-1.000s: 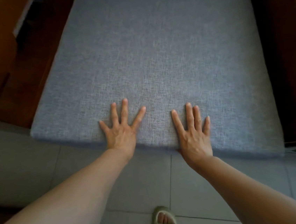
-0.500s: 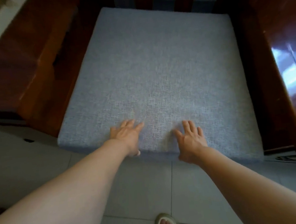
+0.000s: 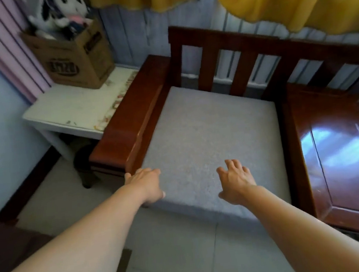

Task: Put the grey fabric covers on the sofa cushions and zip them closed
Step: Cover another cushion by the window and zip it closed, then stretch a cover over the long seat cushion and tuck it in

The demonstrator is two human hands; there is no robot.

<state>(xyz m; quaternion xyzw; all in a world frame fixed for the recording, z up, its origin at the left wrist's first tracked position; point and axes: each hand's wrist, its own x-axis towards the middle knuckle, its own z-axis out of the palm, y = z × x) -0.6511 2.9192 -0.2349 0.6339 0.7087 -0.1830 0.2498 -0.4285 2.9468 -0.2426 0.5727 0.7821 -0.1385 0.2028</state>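
The wooden sofa frame [image 3: 226,42] carries one grey covered cushion [image 3: 207,137], seated flat in the left bay between the armrest [image 3: 137,122] and the bare polished seat panel [image 3: 342,158] to its right. Judged from its square edges and even top, the cushion is a firm foam slab in a coarse woven cover: light for its bulk, bending little, not slippery, not fragile. It is best taken at the front edge or the two front corners, where the slab overhangs the floor side.

The left hand [image 3: 145,185] lies at the front left corner, fingers extended against the cushion beside the armrest, gripping nothing. The right hand [image 3: 236,179] is above the front edge with fingers spread and loosely bent, holding nothing; contact with the fabric cannot be confirmed.

No zip is visible; the rear and side faces are hidden by the frame. Motion blur softens the weave.
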